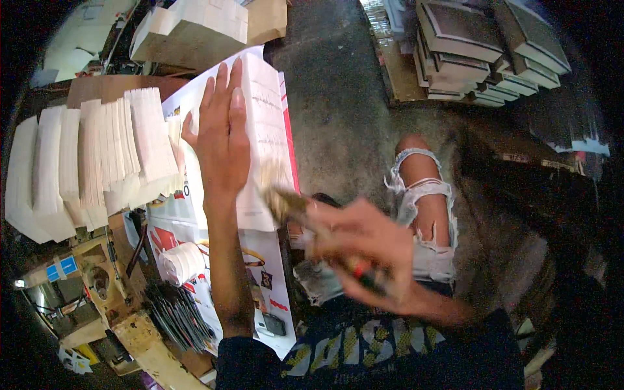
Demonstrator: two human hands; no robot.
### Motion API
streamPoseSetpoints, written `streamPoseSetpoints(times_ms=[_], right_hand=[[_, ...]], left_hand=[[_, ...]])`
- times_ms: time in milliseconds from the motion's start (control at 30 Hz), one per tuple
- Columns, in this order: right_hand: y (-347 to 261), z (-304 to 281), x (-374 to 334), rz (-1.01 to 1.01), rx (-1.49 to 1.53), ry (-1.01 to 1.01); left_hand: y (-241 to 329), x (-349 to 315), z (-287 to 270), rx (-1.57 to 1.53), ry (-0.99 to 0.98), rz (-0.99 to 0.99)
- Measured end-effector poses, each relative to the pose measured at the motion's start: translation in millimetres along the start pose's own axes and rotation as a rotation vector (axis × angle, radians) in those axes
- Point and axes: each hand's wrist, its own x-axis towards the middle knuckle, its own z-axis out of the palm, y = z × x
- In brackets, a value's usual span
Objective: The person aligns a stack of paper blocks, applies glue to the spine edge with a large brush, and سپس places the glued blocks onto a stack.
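My left hand (224,143) lies flat with fingers stretched out on top of a thick white book block (265,114), pressing on its upper face. Thread-like marks run across the block's long side, which faces right. A brush (286,203) is gripped in my right hand (367,250), its bristles against the lower part of that side. Motion blurs both the brush and this hand. Underneath the block is a printed poster sheet (276,296) with red and coloured pictures.
Several unbound book blocks (88,162) stand in a row at the left, and a larger block (195,32) sits at the far end. Dark-covered books (461,42) are stacked far right. A white roll (183,263) and thin dark strips (182,318) lie near left. My ripped-jeans knee (422,175) is at right.
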Motion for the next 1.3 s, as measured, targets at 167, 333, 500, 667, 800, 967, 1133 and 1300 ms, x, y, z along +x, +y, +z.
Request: streamPoseSetpoints(times_ms=[167,333,500,667,800,967,1133,1300], right_hand=[[39,-27,-6,-0.123,0.298,-0.060],[52,-16,88,-0.092,0.231,0.463],[53,-16,51,0.099,0.280,0.137],[72,-25,99,0.009,0.379,0.478],[75,-15,86,-0.115,0.172,0.182],[48,-21,103,-0.023,0.216,0.383],[58,12,91,-0.205,0.069,0.330],[13,-17,51,-0.083,0.055,0.155]], left_hand=[[10,-4,-7,0.006,-0.019,-0.041],[10,-1,-6,0.083,-0.065,-0.016],[17,0,-9,0.057,-0.101,-0.065],[5,-5,-7,0.057,-0.052,0.010],[8,-1,-5,0.118,-0.039,0.024],[9,-4,-10,0.099,-0.049,0.018],[4,-4,-5,0.084,-0.065,-0.005],[3,-1,-5,0.089,-0.038,0.037]])
